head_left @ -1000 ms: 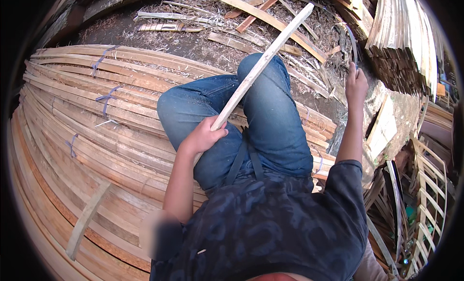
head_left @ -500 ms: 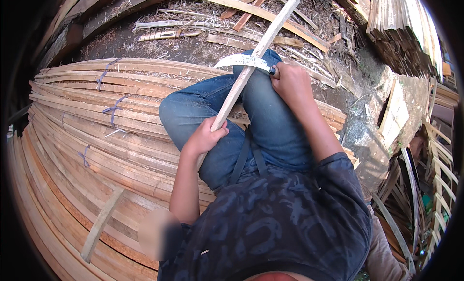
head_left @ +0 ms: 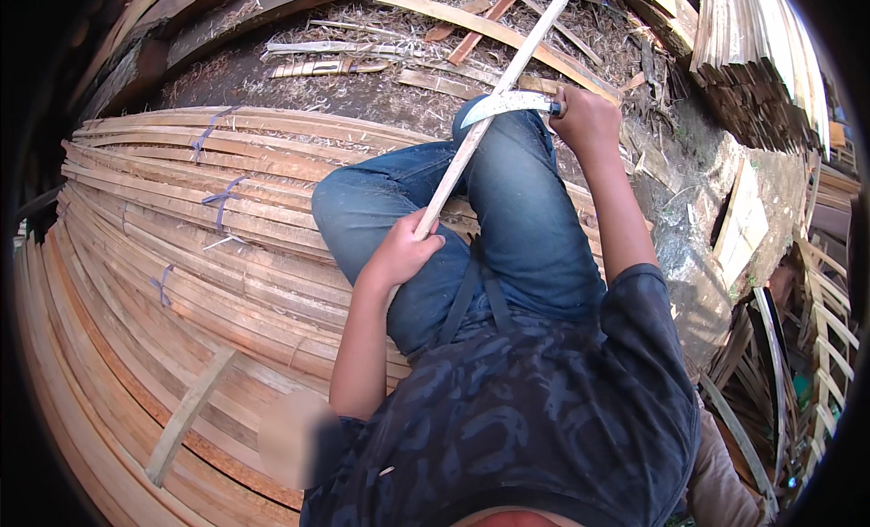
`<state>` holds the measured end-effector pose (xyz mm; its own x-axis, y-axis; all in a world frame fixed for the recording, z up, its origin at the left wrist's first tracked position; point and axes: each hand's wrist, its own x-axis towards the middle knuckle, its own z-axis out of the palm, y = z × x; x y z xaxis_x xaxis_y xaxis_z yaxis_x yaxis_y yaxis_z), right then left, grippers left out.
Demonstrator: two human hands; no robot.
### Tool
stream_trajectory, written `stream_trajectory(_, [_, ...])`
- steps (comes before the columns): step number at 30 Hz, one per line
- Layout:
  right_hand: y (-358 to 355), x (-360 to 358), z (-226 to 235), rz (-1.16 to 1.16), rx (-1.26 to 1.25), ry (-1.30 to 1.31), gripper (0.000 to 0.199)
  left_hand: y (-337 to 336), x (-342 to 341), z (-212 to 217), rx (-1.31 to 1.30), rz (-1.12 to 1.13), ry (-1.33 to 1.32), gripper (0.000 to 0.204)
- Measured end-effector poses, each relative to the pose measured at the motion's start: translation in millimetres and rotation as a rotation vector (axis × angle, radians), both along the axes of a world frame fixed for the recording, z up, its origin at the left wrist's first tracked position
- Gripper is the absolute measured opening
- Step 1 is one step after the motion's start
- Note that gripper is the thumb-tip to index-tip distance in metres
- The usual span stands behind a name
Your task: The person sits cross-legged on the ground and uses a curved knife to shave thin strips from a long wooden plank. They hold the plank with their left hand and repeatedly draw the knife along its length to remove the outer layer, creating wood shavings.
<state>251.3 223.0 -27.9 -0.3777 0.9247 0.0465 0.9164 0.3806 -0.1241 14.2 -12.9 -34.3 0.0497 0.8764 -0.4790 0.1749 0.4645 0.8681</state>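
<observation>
My left hand (head_left: 403,248) is closed round the lower part of a long pale wooden strip (head_left: 461,157), which slants up and away to the right across my lap. In my right hand (head_left: 587,119) is the dark handle of a curved knife (head_left: 509,106), shaped like a sickle. Its pale, speckled blade lies across the strip above my raised knee, pointing left. Whether the edge is cutting into the wood I cannot tell. The strip's near end is hidden behind my left hand and forearm.
Bundled wooden strips (head_left: 272,237), tied with purple cords (head_left: 222,198), spread beneath me and to the left. Beyond my knees lie wood shavings (head_left: 399,110), loose slats (head_left: 489,29) and a sheath-like wooden piece (head_left: 326,67). A tall stack of slats (head_left: 757,65) stands far right.
My right hand and the knife have moved right and slightly up along the strip, so less of the blade reaches past its left side. My left hand keeps its grip.
</observation>
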Motion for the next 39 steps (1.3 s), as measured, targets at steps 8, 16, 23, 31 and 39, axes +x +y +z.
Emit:
stream_trajectory(8, [-52.0, -21.1, 10.1, 0.107, -0.051, 0.082, 0.025, 5.5, -5.8, 4.2, -0.270, 0.009, -0.098, 0.017])
stream_trajectory(16, [-24.3, -31.6, -9.9, -0.006, 0.011, 0.148, 0.020, 7.3, -5.7, 6.3, -0.256, 0.025, -0.129, 0.017])
stream_trajectory(23, [-41.6, -34.3, -6.8, -0.023, -0.142, 0.204, 0.016, 7.6, -11.1, 5.1, -0.360, 0.009, -0.192, 0.014])
stream_trajectory(31, [-42.0, -33.9, -9.3, 0.001, -0.121, 0.302, 0.016, 12.2, -8.1, 10.4, -0.353, 0.001, -0.211, 0.014])
stream_trajectory(39, [-32.7, -32.2, -18.3, -0.078, -0.202, 0.367, 0.022, 6.6, -5.5, 2.4, -0.227, -0.026, -0.112, 0.018])
